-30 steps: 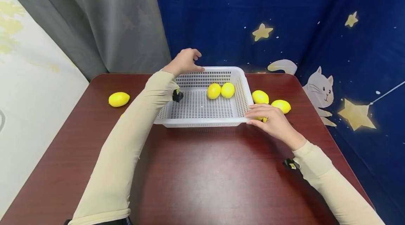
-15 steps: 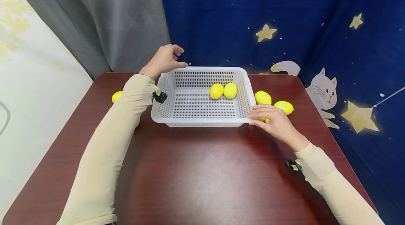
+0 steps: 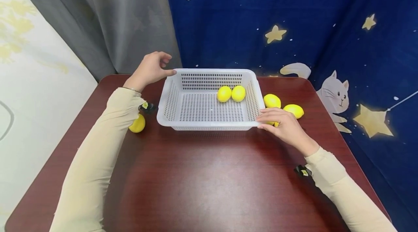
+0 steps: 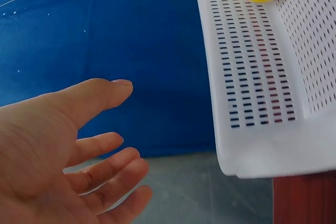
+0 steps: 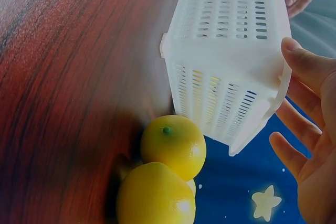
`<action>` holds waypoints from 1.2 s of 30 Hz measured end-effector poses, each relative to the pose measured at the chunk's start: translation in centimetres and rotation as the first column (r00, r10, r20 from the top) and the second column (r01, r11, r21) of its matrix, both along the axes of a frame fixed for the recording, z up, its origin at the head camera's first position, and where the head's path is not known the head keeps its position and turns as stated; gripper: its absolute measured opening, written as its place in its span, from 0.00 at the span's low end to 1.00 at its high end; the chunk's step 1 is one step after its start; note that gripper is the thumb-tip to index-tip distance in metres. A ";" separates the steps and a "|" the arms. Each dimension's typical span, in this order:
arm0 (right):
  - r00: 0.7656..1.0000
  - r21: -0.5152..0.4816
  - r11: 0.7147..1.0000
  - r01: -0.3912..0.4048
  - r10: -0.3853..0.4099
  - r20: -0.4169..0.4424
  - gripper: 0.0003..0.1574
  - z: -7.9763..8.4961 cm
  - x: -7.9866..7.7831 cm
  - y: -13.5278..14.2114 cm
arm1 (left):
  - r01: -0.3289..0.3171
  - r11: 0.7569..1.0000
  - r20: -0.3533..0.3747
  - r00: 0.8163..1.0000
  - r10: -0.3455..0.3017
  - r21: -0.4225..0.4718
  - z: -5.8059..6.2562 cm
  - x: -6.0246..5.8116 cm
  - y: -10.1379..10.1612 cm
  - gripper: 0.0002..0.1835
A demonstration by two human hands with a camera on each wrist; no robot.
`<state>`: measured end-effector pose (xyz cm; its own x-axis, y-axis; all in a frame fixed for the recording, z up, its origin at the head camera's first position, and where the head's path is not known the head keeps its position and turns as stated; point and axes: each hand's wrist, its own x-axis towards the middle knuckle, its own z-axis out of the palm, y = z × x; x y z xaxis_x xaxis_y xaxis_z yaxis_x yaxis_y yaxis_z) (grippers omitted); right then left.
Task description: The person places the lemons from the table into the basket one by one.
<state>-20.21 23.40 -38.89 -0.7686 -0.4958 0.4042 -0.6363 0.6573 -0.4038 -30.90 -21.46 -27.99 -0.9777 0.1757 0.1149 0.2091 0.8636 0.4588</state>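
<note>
A white perforated plastic basket stands upright on the table. Two lemons, a left one and a right one, lie inside it toward its right wall. My left hand hovers by the far left corner, palm in and fingers loosely bent. The left wrist view shows a gap between that hand and the rim. At the near right corner my right hand holds the rim between thumb and fingers. Lemons close to the right hand include one beside the basket, another farther right, and others partly hidden.
On the left, a lemon sits beside my left forearm, partly covered by it. The dark red table reaches toward me. Behind its far edge hang a grey curtain and a blue star-patterned curtain.
My left hand has moved left along the basket's far rim to its far left corner. The right hand stays at the near right corner. The lemons in the basket have not moved.
</note>
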 end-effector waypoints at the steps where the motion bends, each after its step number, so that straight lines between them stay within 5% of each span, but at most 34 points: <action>1: 1.000 -0.003 1.000 -0.001 0.001 -0.001 0.22 0.0 0.0 0.0 | -0.007 1.000 -0.003 1.000 0.007 -0.001 -0.1 0.2 -0.3 0.33; 12: 1.000 -0.012 1.000 -0.001 0.001 0.002 0.23 0.0 0.1 -0.2 | -0.049 0.999 -0.012 0.999 0.049 -0.015 -1.6 2.4 -3.4 0.32; 36: 1.000 -0.021 1.000 0.004 -0.004 0.001 0.22 0.1 0.2 -0.2 | -0.100 0.989 0.032 0.994 0.104 -0.106 -5.0 6.6 -6.9 0.35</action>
<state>-20.01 23.21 -38.81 -0.7712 -0.4841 0.4133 -0.6330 0.6515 -0.4182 -24.35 -28.32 -32.94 -0.9944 0.0840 0.0640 0.1018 0.9228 0.3716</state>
